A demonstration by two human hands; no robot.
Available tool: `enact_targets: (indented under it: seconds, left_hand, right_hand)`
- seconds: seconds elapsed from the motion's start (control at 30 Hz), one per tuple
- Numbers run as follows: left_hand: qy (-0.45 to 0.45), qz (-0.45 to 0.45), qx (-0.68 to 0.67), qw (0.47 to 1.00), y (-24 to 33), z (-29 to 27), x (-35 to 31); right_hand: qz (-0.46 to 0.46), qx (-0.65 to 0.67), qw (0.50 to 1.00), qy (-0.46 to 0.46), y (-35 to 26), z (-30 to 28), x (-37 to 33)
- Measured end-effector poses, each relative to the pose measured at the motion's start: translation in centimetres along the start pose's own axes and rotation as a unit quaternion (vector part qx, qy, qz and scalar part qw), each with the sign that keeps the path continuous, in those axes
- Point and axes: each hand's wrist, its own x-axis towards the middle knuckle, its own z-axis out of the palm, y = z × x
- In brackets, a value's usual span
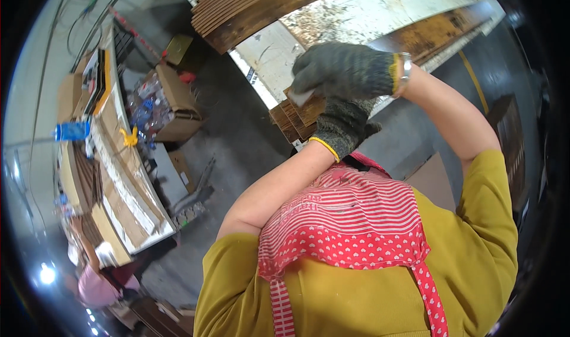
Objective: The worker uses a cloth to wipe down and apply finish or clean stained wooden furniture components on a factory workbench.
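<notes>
Gloved right hand (347,73) pinched a small whitish piece (301,97) over brown wooden boards (289,118) at the near-left end of the white surface (266,57), left hand (344,126) beneath, grip hidden, probably there to steady them.

- Bright lamp (47,273) flares white at lower left, with smaller light spots (91,318) below it
- White tabletop (380,7) catches strong light; floor (234,141) lies dimmer
- Right hand (344,70) looks slightly blurred
- Bluish haze veils the left rim
- Straight edges bend toward the rim, and the corners fall black
</notes>
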Motion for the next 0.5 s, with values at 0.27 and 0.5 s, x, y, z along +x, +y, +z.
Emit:
enact_targets:
  seconds: [0.27,0.5]
  left_hand:
    - [0.047,-0.075,-0.031,0.996,2.2,-1.7,0.2]
    - [0.113,-0.079,0.116,0.984,2.8,-1.9,1.1]
  right_hand:
    - [-0.275,-0.142,0.913,-0.265,1.5,3.6,7.4]
    - [-0.321,-0.222,0.903,-0.178,6.5,3.3,12.2]
